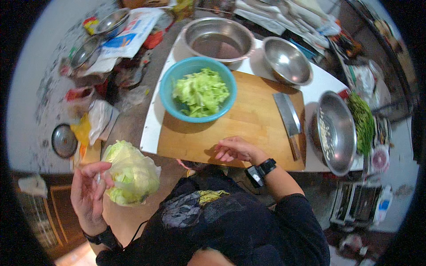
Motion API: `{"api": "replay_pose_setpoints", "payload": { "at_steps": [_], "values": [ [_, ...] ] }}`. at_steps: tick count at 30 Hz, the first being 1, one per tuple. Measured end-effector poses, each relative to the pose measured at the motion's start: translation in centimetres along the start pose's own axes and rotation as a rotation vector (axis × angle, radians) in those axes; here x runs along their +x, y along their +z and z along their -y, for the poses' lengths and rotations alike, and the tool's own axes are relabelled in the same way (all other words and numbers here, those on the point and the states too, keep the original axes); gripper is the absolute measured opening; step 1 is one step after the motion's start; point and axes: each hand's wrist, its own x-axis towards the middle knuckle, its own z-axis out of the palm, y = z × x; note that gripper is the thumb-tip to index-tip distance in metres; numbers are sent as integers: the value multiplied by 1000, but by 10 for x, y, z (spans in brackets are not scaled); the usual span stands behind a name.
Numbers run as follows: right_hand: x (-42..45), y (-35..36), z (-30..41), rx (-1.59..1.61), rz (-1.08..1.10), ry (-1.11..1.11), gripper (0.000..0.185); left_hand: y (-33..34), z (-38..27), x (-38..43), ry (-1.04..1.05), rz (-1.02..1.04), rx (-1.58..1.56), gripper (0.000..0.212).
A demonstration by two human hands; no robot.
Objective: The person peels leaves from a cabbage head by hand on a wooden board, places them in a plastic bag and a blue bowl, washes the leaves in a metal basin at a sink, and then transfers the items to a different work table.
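Observation:
My left hand (91, 189), its fingers bent, is at the near side of a pale green head of lettuce or cabbage (133, 176) in a thin clear plastic bag, left of the table. The fingertips meet the bag's edge; whether they grip it cannot be told. Over the near edge of the wooden cutting board (253, 123), my right hand (234, 149) is loosely curled and holds nothing. A teal plastic basin (163, 89) of torn green leaves (201, 91) sits on the board's far left part. Along the board's right side lies a cleaver (288, 114), handle towards me.
Behind the basin stands a large steel bowl (218, 55) with liquid; a smaller steel bowl (288, 61) is right of it. Another steel bowl (344, 133) at right holds small pale pieces, beside a green bundle (362, 123). Bags and a glass lid (64, 140) lie at left.

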Motion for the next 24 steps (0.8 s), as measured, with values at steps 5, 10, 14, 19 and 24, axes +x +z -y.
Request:
{"api": "replay_pose_setpoints", "payload": {
  "at_steps": [5, 10, 14, 19, 24],
  "values": [
    [-19, 9, -16, 82, -24, -11, 34, 33, -17, 10, 21, 422, 64, 64],
    [-61, 3, -20, -54, -59, -135, 37, 114, -27, 10, -10, 450, 88, 63],
    [-74, -26, -48, -185, -121, -432, 64, 177, -21, 12, -72, 636, 114, 63],
    [-121, -33, -49, -278, -208, -552, 89, 250, 13, 12, -181, 632, 111, 60],
    [-129, -64, -81, -11, 10, -771, 71, 323, 50, 10, -325, 735, 206, 59]
  ]
}}
